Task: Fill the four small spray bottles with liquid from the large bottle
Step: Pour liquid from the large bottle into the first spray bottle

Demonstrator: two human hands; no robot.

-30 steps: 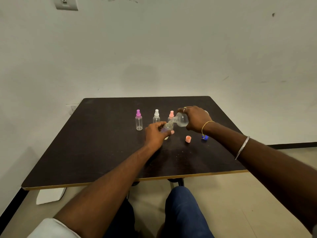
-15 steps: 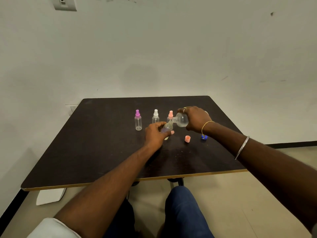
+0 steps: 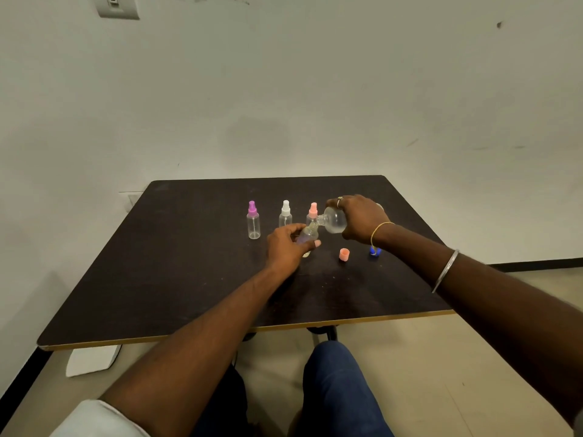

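Observation:
My right hand grips the large clear bottle, tipped on its side with the neck pointing left. Its mouth meets the open top of a small clear spray bottle, which my left hand holds tilted just above the dark table. Three more small spray bottles stand upright in a row behind: one with a purple top, one with a white top, one with a pink top, partly hidden by the large bottle's neck.
A pink cap lies on the table right of my left hand. A blue cap or spray top sits under my right wrist. The table's near edge runs above my knees; a white wall stands behind.
Hardly anything differs: both hands hold the same pose with the large bottle's mouth at the small bottle's opening.

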